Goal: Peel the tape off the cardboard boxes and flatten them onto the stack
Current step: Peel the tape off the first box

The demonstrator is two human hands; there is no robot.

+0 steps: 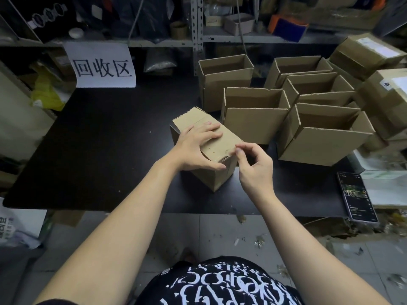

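Note:
A small closed cardboard box [211, 175] stands on the black table [99, 150], near its front edge. My left hand [196, 148] lies flat on the box's top, fingers spread, thumb at the near corner. My right hand [253, 166] is at the box's right top edge, thumb and forefinger pinched together there; clear tape [231, 151] on the top is faintly visible, and whether the fingers hold its end is hard to tell.
Several open-topped cardboard boxes [257, 119] crowd the table's right half, with taped boxes [387, 100] further right. A phone [356, 197] lies at the front right edge. A paper sign [101, 64] hangs from the shelf behind. Scraps litter the tiled floor.

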